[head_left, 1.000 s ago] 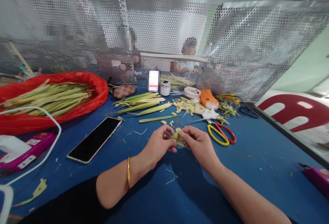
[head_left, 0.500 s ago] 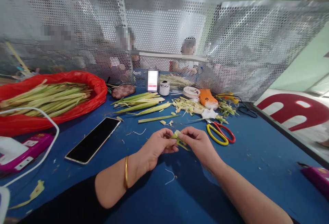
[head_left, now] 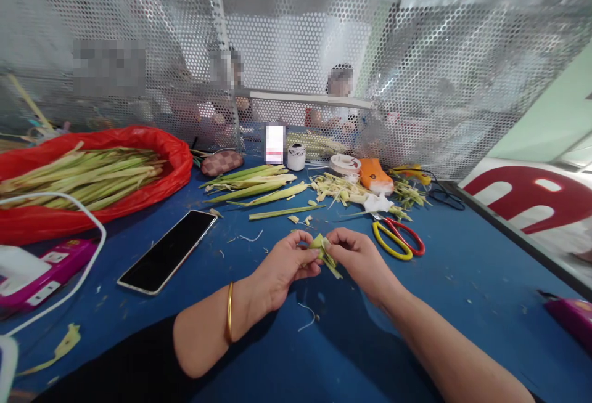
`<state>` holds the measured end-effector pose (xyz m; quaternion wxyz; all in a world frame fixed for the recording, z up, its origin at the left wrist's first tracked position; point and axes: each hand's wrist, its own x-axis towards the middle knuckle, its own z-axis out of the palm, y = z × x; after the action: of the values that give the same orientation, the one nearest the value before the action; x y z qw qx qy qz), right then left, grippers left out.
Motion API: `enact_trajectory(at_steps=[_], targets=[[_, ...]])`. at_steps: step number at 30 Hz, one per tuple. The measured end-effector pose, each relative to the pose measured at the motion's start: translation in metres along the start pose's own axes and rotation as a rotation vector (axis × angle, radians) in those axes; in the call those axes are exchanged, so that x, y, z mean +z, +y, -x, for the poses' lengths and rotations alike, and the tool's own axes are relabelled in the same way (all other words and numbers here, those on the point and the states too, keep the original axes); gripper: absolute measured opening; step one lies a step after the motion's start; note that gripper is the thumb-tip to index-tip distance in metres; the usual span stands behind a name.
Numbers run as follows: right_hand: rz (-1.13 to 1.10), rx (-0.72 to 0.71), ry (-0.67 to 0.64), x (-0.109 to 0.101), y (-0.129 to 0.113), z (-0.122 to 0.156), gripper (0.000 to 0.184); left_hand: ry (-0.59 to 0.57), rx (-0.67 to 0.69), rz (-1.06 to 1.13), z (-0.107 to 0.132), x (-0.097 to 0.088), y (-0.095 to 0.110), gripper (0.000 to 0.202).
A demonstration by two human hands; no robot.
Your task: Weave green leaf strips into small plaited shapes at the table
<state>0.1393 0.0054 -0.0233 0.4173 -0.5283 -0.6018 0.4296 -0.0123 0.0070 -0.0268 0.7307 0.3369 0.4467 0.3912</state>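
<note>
My left hand (head_left: 296, 258) and my right hand (head_left: 351, 255) are close together above the blue table, both pinching one small bundle of folded green leaf strips (head_left: 319, 244). Pale ends of the strips hang down between the two hands. Fingers hide part of the bundle. To the right of my right hand lie scissors (head_left: 393, 240) with one yellow and one red handle loop. Beyond my hands are a single long leaf strip (head_left: 280, 212), a small pile of long green leaves (head_left: 259, 184) and a heap of pale leaf scraps (head_left: 340, 188).
On the left are a red plastic bag (head_left: 173, 172) full of leaves, a phone (head_left: 169, 252) and a purple power strip (head_left: 50, 276) with a white cable. A white spool (head_left: 296, 158), a tape roll (head_left: 345, 164) and an orange packet (head_left: 375, 175) stand before the perforated metal screen (head_left: 296, 39); people sit behind it.
The leaf bundle between my fingers has turned a little, and more of its folded top and hanging ends shows. Both hands stay in nearly the same place.
</note>
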Motion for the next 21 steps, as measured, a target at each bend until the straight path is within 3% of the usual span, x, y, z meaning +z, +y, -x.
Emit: enact_trajectory(at_steps=[6, 14, 21], targets=[[-0.121, 0.082, -0.076, -0.0007, -0.0050, 0.0014, 0.015, -0.021, 0.003, 0.033, -0.0006, 0.0005, 0.0023, 0.027], [-0.072, 0.087, -0.095, -0.0053, -0.0029, -0.0021, 0.018, 0.008, 0.069, -0.132, 0.0028, 0.0007, 0.0082, 0.019], [-0.058, 0.096, 0.017, -0.0035, 0.0012, -0.0023, 0.022, 0.015, 0.150, -0.190, 0.0003, -0.0009, 0.0071, 0.017]])
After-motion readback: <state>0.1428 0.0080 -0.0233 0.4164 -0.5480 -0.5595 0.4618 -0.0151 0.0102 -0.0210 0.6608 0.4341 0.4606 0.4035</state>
